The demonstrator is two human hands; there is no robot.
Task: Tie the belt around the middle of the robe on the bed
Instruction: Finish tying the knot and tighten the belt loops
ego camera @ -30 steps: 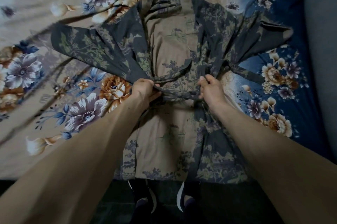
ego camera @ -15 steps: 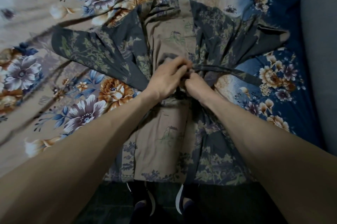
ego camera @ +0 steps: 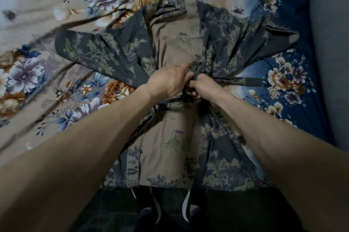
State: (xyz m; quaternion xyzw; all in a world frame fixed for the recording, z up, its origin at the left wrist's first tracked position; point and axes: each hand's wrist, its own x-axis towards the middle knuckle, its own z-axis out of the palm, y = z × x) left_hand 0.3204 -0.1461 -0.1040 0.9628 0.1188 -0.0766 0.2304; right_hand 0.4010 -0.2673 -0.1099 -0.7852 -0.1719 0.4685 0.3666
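Observation:
A dark grey robe (ego camera: pixel 175 46) with a beige front panel and a leafy print lies spread on the bed, cinched at its waist. Its matching belt (ego camera: pixel 243 81) runs across the middle, one end trailing to the right. My left hand (ego camera: pixel 170 80) and my right hand (ego camera: pixel 204 88) meet at the waist, knuckle to knuckle. The right hand's fingers are curled tight round the belt. The left hand's fingers reach forward over a belt loop and pinch it at the crossing. The knot itself is hidden under both hands.
The flowered bedsheet (ego camera: pixel 56 14) stretches to the left and behind the robe; its blue part (ego camera: pixel 294 23) lies to the right. A grey cushioned surface (ego camera: pixel 332 61) borders the right side. My shoes (ego camera: pixel 170 211) stand on the dark floor at the bed's front edge.
A second ago my hands were apart, each pulling a belt end outward. They have come together at the waist and now work the belt at the crossing.

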